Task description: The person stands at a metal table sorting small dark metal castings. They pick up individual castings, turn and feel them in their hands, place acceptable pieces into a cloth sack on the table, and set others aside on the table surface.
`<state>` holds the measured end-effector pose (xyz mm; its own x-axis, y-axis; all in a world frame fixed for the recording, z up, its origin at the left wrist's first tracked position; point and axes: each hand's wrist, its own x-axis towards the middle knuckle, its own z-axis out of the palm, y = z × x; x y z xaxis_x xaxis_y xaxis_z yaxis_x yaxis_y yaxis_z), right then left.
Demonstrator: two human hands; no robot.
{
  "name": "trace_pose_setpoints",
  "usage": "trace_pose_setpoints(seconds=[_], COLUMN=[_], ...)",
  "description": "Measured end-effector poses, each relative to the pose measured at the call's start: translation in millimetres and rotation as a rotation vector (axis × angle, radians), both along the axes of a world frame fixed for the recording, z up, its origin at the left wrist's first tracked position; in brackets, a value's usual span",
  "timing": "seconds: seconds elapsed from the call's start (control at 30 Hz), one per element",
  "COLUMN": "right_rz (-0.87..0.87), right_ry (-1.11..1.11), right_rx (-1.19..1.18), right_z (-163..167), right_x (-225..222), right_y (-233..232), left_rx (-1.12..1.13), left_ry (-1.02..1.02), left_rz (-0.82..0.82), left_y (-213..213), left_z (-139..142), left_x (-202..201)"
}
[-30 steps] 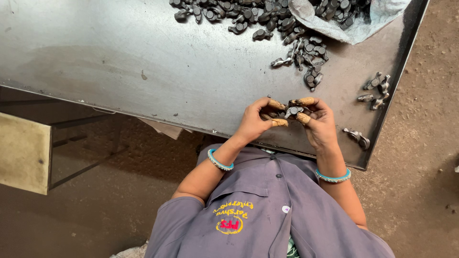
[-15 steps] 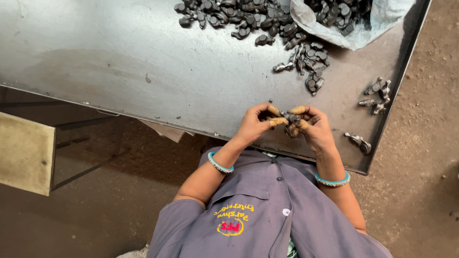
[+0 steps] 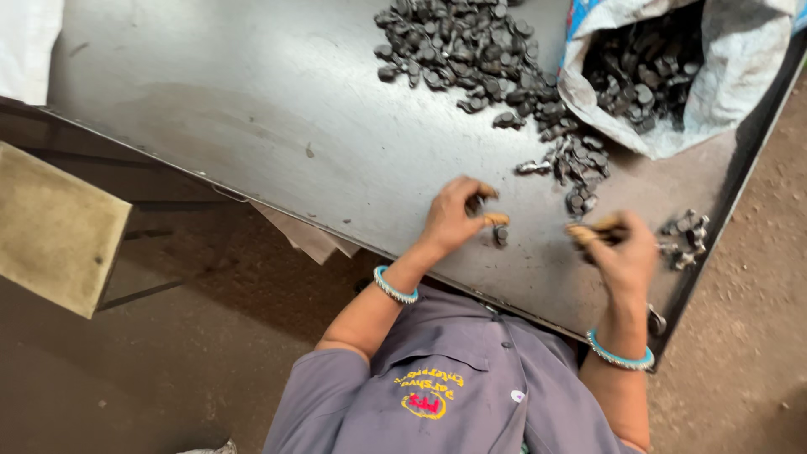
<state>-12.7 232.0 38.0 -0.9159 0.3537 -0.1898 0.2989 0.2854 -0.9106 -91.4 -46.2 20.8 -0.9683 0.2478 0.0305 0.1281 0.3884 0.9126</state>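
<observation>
Pinching a small dark metal part (image 3: 476, 202) between thumb and fingertips, the left hand (image 3: 454, 217) rested low over the metal table (image 3: 252, 109), and a second loose part (image 3: 500, 236) lay on the sheet just below its thumb. Apart from it, to its right, the right hand (image 3: 618, 248) was closed around something dark at its fingertips, though what exactly it gripped was too hidden to tell.

Just beyond the right hand's fingers, toward the table's far edge, sat a small cluster of finished-looking pieces (image 3: 685, 238), lighter and more jointed than the rest; it was a small group. One more piece (image 3: 656, 320) lay near the right wrist at the table's rim.

Above both hands, a thin trail of parts (image 3: 576, 164) led up to the big heap of dark parts (image 3: 471, 46), and beside that heap an open white sack (image 3: 672, 76) was well filled with more of the same.

Judged from how these lay, the work was at an early stage: only a handful had been set aside, while the heap and sack held by far the greater share to be handled.
</observation>
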Motion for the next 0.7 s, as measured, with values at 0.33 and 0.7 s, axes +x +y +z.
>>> trace_pose_setpoints(seconds=[0.33,0.7], right_rz=[-0.214,-0.089], right_ry=[0.029,0.17], right_rx=[1.263,1.033], right_z=[-24,-45], right_x=[49,119], right_y=[57,-6], left_rx=[-0.508,-0.783], left_ry=[0.122,-0.329], left_rz=[0.394,0.039], left_y=[-59,-53], left_z=[72,120], left_x=[-197,-256])
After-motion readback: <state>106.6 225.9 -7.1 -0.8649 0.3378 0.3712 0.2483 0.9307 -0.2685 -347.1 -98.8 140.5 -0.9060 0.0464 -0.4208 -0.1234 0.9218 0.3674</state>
